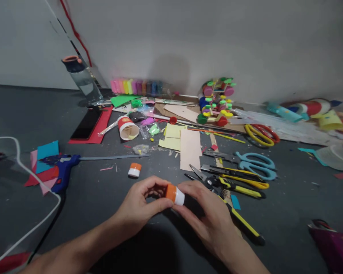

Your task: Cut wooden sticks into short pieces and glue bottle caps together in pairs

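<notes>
Between my two hands is a small orange-and-white capped pot, or something shaped like one [175,195], held on its side above the dark table. Thumb and fingers of my left hand [141,201] pinch its orange end. My right hand [210,213] closes round the white end from the other side. A similar orange-and-white pot [135,170] stands on the table just beyond my left hand. Close to my right hand lie yellow-and-black pliers [231,184] and blue-handled scissors [255,164].
To the left, a blue glue gun [63,173] rests by coloured paper, with a white cable [50,217] curving past. Farther back are a phone [87,123], a water bottle [84,80], a tipped paper cup [128,128], clay packs [137,87] and pale card [190,149].
</notes>
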`<state>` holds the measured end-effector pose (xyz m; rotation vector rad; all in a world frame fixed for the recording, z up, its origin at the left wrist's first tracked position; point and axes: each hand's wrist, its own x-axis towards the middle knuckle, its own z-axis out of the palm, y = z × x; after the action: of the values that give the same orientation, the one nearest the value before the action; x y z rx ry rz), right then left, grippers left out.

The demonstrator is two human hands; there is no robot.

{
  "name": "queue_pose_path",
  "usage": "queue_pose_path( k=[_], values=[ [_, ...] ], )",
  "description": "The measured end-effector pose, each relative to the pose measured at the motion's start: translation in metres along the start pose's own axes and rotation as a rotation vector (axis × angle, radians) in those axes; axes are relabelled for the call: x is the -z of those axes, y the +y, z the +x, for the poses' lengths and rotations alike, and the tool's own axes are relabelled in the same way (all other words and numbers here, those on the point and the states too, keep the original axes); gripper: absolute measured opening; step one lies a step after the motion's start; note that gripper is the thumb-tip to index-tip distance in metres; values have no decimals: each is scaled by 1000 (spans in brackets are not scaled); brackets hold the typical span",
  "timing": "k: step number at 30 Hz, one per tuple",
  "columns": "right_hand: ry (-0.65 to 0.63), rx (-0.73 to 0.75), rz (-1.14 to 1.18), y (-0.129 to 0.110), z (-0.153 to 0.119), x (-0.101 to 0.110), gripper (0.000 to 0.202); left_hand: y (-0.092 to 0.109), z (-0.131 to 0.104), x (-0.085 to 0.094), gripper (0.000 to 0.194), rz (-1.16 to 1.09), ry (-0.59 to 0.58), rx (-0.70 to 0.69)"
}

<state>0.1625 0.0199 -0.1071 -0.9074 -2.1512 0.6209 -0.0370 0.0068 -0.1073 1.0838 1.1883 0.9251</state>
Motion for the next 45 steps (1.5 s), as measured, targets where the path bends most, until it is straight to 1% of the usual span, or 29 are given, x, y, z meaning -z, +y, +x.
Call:
queue_pose_path(
  k=[1, 3, 5, 6, 8, 10, 13, 15, 17, 20, 23, 26, 28, 30, 32, 35, 37, 41, 45],
  values=[
    [0, -7, -15, 1, 1, -1, 23, 1, 0, 2, 27, 65, 17, -50],
    [2, -31, -51, 1, 3, -2, 26, 5, 1, 11, 30, 246, 110, -200],
    [1, -67, -95, 3, 6, -5, 25, 11, 3, 26, 35, 490, 224, -346],
    [1, -87, -121, 4, 6, -7, 22, 14, 5, 35, 38, 627, 262, -381],
    [1, -120, -181, 6, 7, -11, 16, 19, 8, 53, 47, 864, 229, -368],
    [-2, -140, -251, 8, 6, -16, 15, 22, 11, 67, 48, 1024, 181, -314],
    [-35, -143, -353, 9, 3, -22, 22, 23, 13, 76, 38, 1141, 87, -235],
    [-76, -139, -405, 8, 1, -25, 26, 24, 14, 75, 27, 1154, 57, -225],
    [-118, -142, -441, 6, 1, -25, 27, 25, 14, 70, 22, 1139, 49, -240],
    [-153, -171, -477, 3, 1, -24, 26, 25, 12, 57, 22, 1098, -6, -273],
    [-165, -209, -486, 4, 1, -24, 22, 20, 10, 41, 22, 1017, -126, -320],
    [-179, -237, -467, 6, 2, -23, 20, 12, 10, 31, 29, 958, -186, -343],
    [-192, -244, -443, 7, 3, -21, 23, 8, 11, 28, 36, 949, -185, -343],
    [-200, -250, -418, 7, 3, -19, 30, 5, 11, 27, 41, 939, -185, -346],
    [-205, -259, -396, 7, 3, -18, 32, 4, 12, 27, 38, 927, -186, -352],
    [-216, -265, -373, 7, 4, -17, 22, 3, 12, 25, 25, 906, -183, -367],
    [-224, -264, -364, 6, 4, -17, 18, 2, 12, 24, 20, 891, -179, -379],
    [-231, -275, -367, 5, 4, -17, 15, 0, 12, 23, 22, 871, -167, -391],
    [-242, -274, -368, 5, 4, -16, 20, 0, 11, 23, 26, 870, -169, -376]
  ],
)
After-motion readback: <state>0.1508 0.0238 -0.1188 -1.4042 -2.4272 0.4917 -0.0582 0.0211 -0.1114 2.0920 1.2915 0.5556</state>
